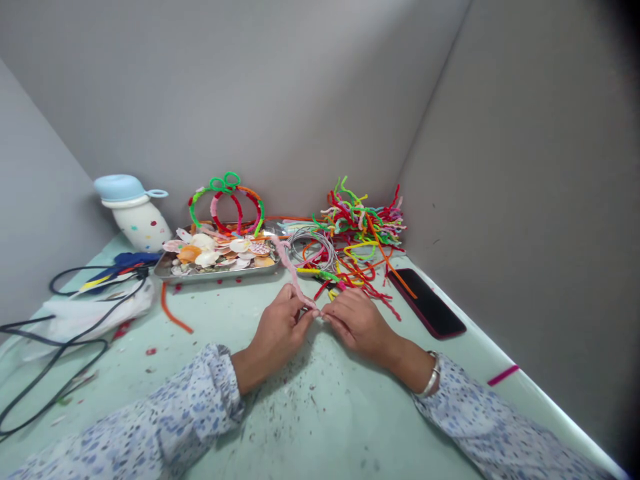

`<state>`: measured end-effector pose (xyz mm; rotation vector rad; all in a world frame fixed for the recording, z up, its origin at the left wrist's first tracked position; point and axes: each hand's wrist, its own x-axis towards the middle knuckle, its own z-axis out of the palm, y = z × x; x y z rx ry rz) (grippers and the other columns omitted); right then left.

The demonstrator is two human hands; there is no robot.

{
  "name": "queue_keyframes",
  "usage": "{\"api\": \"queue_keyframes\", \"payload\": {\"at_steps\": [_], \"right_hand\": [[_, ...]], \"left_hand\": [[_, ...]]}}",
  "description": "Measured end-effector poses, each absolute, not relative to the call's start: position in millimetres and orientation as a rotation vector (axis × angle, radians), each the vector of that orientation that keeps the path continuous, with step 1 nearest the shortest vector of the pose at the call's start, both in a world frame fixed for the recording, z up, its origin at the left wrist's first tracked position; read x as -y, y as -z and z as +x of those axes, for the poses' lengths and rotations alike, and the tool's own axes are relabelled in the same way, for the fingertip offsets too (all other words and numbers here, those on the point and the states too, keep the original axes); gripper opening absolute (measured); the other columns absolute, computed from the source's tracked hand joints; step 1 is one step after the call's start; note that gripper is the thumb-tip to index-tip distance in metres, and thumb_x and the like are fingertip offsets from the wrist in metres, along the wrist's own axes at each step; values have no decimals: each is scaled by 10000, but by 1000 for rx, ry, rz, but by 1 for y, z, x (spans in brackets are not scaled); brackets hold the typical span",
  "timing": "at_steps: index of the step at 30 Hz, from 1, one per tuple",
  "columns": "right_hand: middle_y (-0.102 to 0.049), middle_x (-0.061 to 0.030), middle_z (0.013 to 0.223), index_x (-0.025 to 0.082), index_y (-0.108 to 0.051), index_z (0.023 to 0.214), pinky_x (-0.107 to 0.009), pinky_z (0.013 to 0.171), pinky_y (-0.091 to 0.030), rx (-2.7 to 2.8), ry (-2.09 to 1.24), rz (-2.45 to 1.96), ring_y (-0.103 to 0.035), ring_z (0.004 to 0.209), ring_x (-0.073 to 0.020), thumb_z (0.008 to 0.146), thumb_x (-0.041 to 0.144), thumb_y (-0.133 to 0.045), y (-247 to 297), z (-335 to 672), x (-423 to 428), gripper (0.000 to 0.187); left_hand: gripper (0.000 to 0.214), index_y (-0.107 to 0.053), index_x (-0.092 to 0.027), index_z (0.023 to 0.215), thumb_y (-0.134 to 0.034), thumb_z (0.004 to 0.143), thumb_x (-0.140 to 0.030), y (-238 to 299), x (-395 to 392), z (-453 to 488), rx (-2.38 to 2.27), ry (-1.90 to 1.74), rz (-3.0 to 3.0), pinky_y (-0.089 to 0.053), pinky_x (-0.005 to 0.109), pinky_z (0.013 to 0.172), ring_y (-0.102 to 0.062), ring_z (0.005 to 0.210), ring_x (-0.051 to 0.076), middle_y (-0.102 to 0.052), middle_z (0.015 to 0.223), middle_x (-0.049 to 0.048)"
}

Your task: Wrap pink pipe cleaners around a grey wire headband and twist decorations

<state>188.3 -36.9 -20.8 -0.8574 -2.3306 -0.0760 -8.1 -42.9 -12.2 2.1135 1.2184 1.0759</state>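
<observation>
A pale pink pipe cleaner slants up and to the left out of my left hand, which pinches it near its lower end. My right hand is closed beside it, thumb and fingertips pressed together and almost meeting the left fingertips at that end. What exactly lies between the right fingertips is too small to tell apart, but it looks like the same pipe cleaner's tip. Just beyond both hands lie loose coloured pipe cleaners and a coil of grey wire.
A metal tray of seashells stands behind, with pipe-cleaner rings above it. Left are a white bottle, a black cable and a plastic bag. A bundle of pipe cleaners and a phone are right. Grey walls enclose the table.
</observation>
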Motion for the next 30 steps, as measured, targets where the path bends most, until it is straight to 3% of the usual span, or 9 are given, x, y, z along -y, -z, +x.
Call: {"api": "queue_keyframes", "payload": {"at_steps": [5, 11, 19, 30], "right_hand": [[-660, -54, 797, 162, -633, 894, -334, 757, -373, 2306, 42, -884, -533, 767, -182, 960, 239, -486, 19, 188, 36, 178], [-649, -50, 783, 166, -628, 887, -335, 749, -366, 2314, 32, -883, -516, 753, -178, 961, 249, -486, 21, 188, 36, 180], [-634, -50, 763, 165, -628, 871, -340, 740, -358, 2344, 74, -858, -495, 741, -180, 964, 248, -475, 22, 188, 38, 198], [-658, -48, 794, 171, -635, 935, -345, 761, -366, 2294, -28, -880, -520, 751, -179, 953, 250, -497, 18, 188, 40, 160]], "left_hand": [[118, -660, -169, 856, -553, 879, -214, 15, 42, -8, -1201, -1097, 2064, -467, 312, 820, -584, 884, 180, -616, 937, 55], [149, -653, -165, 845, -525, 880, -233, 12, 40, -6, -1212, -1010, 2039, -462, 286, 725, -602, 787, 177, -669, 850, 46], [180, -594, -175, 784, -518, 860, -319, 7, 45, -2, -1224, -875, 1740, -363, 236, 493, -489, 442, 130, -530, 475, -49], [240, -604, -157, 784, -539, 848, -380, 12, 41, -2, -1181, -890, 1604, -321, 224, 483, -444, 466, 114, -561, 518, -36]]}}
